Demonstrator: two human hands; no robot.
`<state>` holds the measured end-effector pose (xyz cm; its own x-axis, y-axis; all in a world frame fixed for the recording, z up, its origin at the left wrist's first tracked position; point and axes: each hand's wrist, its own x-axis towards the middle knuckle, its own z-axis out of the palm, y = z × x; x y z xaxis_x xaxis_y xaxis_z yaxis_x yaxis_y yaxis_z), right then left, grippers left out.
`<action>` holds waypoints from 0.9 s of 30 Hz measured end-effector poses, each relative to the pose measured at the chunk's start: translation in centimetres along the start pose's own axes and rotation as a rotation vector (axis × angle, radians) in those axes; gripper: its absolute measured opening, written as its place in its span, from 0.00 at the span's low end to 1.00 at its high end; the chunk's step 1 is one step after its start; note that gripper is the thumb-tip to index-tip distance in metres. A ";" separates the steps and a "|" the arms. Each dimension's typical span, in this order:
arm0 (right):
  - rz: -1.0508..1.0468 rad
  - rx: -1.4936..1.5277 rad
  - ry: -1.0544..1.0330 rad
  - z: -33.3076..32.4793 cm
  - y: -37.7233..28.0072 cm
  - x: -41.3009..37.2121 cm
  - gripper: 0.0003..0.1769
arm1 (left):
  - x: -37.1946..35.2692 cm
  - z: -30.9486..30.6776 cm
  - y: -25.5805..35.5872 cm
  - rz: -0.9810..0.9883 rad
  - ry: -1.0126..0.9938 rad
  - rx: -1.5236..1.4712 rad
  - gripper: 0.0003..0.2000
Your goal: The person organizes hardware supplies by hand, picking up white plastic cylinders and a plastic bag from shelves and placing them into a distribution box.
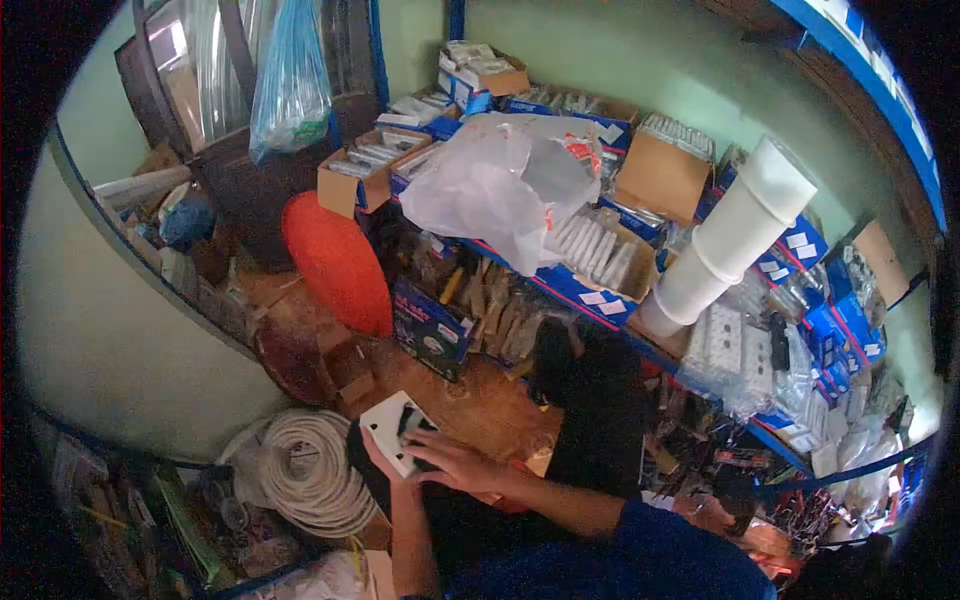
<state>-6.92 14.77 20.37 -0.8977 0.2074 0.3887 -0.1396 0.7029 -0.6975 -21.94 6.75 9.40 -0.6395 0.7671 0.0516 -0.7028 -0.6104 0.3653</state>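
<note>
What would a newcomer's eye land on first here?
Probably the tall, ringed white cylinder leaning on the shelf at right, then the bright orange-red rounded panel left of centre, beside the lower boxes. Lower down, the left hand grips a white flat plate with dark openings, the right hand over it, just right of a thick cream cable coil.

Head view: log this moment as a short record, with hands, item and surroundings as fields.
item: white plate with dark openings
left_hand: left hand grips its lower-left edge
right_hand: right hand at its right side, fingers over the face
beside_item: coiled pale cable
shelf: white plastic bag over opened boxes; white tube, leaning
hanging: blue bag
right_fingertip_contact: cannot tell
</note>
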 end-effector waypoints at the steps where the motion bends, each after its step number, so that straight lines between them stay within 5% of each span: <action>1: 0.124 0.060 0.046 -0.1 0.5 0.2 0.30 | 0.0 1.9 0.4 -0.009 -0.011 0.064 0.27; 4: 0.410 0.211 0.142 -1.0 1.9 0.9 0.27 | -0.5 4.8 -0.3 -0.299 0.236 0.278 0.23; 6: 0.276 0.024 0.118 -1.4 1.4 1.4 0.27 | -0.4 1.9 -1.3 -0.431 0.302 0.538 0.22; 8: 0.137 -0.020 0.124 -0.6 0.1 1.9 0.27 | -0.7 -2.4 -2.5 -0.177 0.225 0.122 0.24; 12: 0.091 0.007 0.037 1.3 0.8 -0.2 0.22 | -0.3 2.6 -0.2 -0.227 -0.101 -0.317 0.26; 13: 0.138 0.019 0.104 1.4 1.9 0.3 0.22 | 0.0 5.6 0.1 -0.057 0.118 -0.027 0.26; 15: 0.249 0.052 0.229 1.8 3.3 1.0 0.21 | -0.4 4.5 0.2 -0.092 -0.025 -0.030 0.23; 17: 0.197 0.000 0.325 0.3 1.6 2.0 0.21 | 0.6 -1.2 -0.5 -0.212 -0.041 0.376 0.20; 19: 0.083 -0.056 0.311 0.1 1.0 2.2 0.20 | 0.5 -2.0 -2.1 -0.423 0.189 -0.638 0.19; 21: 0.060 -0.013 0.214 -0.2 -0.2 0.8 0.21 | -0.2 -2.6 -2.7 -0.442 0.292 -0.924 0.19; 23: -0.003 -0.010 0.109 0.8 0.6 -0.2 0.22 | 0.9 -1.9 -1.9 -0.264 0.202 -0.471 0.21; 27: 0.381 0.322 0.226 0.3 2.6 0.0 0.25 | 0.6 4.7 -0.6 -0.165 0.085 0.153 0.22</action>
<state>-7.38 16.42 18.37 -0.8029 0.5721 0.1676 0.0251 0.3133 -0.9493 -20.47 8.54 13.55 -0.5484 0.8307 -0.0962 -0.7485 -0.4364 0.4993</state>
